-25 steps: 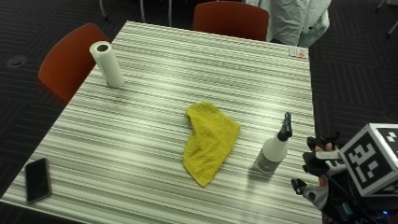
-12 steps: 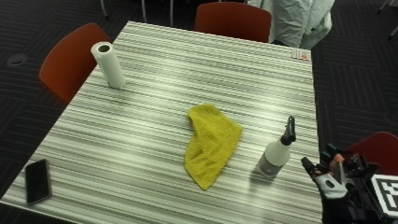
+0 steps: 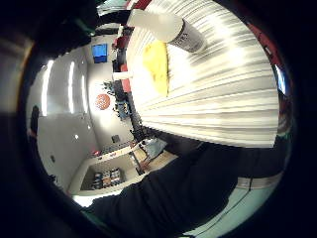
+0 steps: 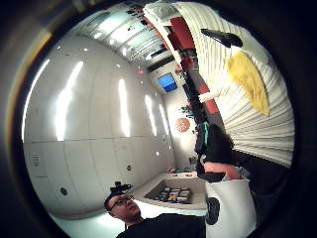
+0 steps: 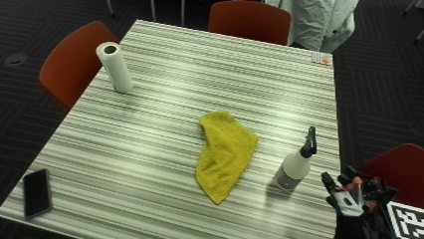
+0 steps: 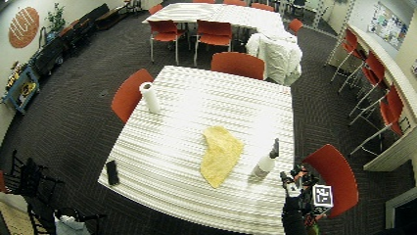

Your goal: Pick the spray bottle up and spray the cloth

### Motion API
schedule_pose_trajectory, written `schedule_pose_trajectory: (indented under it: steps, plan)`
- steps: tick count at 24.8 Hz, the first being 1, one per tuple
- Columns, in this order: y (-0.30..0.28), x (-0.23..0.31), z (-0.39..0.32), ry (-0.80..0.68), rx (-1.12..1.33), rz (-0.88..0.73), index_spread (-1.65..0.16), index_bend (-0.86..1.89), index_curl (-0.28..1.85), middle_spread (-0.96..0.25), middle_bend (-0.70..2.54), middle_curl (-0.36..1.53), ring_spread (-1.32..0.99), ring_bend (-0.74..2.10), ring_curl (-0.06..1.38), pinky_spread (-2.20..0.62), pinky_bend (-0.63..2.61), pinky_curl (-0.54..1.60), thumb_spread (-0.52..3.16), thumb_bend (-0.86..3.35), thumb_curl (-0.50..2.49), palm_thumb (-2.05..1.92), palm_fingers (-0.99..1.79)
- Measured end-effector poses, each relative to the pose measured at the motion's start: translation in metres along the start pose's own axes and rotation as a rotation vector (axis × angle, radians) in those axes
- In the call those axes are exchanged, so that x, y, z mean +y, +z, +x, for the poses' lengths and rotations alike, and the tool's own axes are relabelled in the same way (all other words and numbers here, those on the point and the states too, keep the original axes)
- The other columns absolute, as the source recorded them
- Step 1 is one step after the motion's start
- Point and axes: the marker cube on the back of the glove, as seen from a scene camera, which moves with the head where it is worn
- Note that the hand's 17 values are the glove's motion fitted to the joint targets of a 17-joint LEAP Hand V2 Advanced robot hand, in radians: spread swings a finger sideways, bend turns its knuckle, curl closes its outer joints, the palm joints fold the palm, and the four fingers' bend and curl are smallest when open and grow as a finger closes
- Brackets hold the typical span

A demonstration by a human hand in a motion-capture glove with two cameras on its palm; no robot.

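Spray bottle (image 5: 293, 169), white with black trigger head, upright near the striped bench's (image 5: 199, 74) right edge, just beside the yellow cloth (image 5: 225, 148) lying crumpled mid-bench. Gloved right hand (image 5: 349, 201) close to the bottle at the bench's near right corner, fingers (image 5: 329, 180) spread and straight, gripping nothing, not touching the bottle. Paper towel roll (image 5: 114, 67) upright at the far left edge; dark phone (image 5: 37, 192) flat at the near left corner; red chairs (image 5: 249, 21) around the bench
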Motion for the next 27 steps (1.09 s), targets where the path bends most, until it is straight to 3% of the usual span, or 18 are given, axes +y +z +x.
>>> schedule_pose_trajectory:
  steps: [10, 17, 27]
  plan:
    - [-0.003, -0.033, 0.026, 0.042, 0.155, 0.080, -0.35, 0.13, 0.24, 0.04, 0.19, 0.30, 0.11, 0.47, 0.34, 0.15, 0.63, 0.39, 1.07, 0.03, 0.49, 0.82, 0.21]
    - [-0.001, -0.042, 0.040, 0.156, 0.123, 0.155, -0.34, 0.14, 0.24, 0.04, 0.19, 0.31, 0.11, 0.46, 0.34, 0.15, 0.61, 0.39, 1.07, 0.01, 0.50, 0.86, 0.22]
    - [0.003, -0.049, 0.032, 0.122, 0.080, 0.200, -0.34, 0.18, 0.28, 0.02, 0.20, 0.33, 0.11, 0.45, 0.34, 0.16, 0.48, 0.36, 1.07, -0.01, 0.52, 0.88, 0.24]
